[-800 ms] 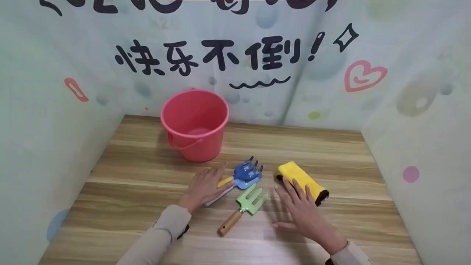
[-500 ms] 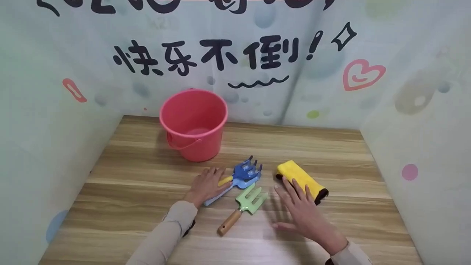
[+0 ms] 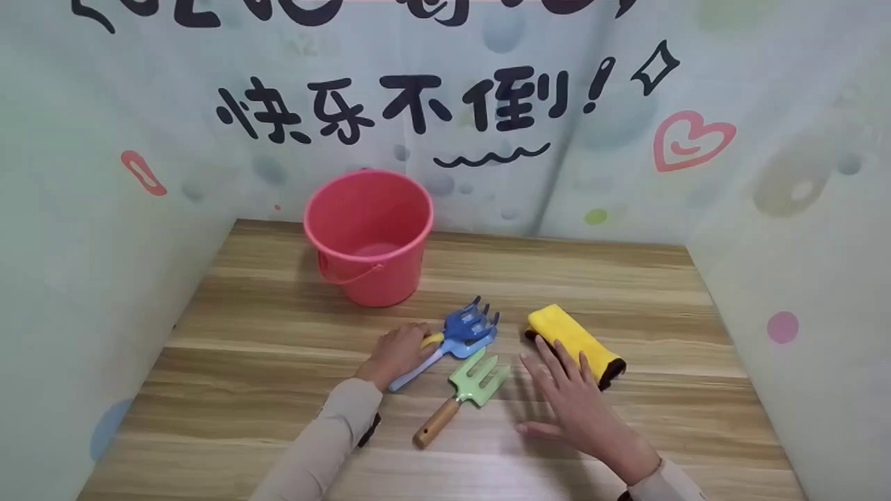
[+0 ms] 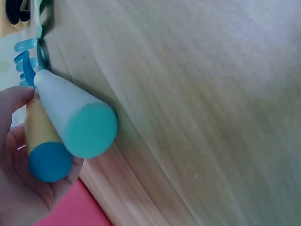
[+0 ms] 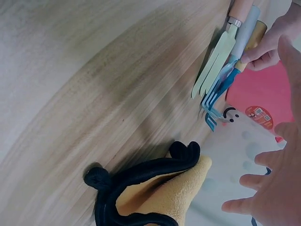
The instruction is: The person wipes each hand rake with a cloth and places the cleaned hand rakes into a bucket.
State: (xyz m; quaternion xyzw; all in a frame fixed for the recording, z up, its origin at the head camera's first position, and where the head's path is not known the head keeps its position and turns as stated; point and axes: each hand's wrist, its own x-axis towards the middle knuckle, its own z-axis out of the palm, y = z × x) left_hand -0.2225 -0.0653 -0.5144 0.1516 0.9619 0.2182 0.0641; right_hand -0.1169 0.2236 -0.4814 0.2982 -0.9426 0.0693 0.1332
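My left hand (image 3: 397, 355) grips the yellow handle of a dark blue hand rake (image 3: 470, 321). In the left wrist view the thumb and fingers close round that handle (image 4: 42, 122), beside a thicker pale handle (image 4: 77, 113). The pale one belongs to a light blue hand tool (image 3: 459, 348) lying partly under the rake. A green hand fork (image 3: 480, 379) with a wooden handle lies in front of them. My right hand (image 3: 578, 410) has its fingers spread by a folded yellow cloth (image 3: 574, 341) with black trim; whether they touch is unclear.
A pink bucket (image 3: 383, 278) with its handle down stands behind the tools, at the back left of the wooden table (image 3: 243, 390). Printed fabric walls (image 3: 487, 195) enclose the table's back and both sides.
My left hand has gone from spread fingers over the yellow handle to fingers curled round it. The rake has barely moved. The right hand has stayed in place.
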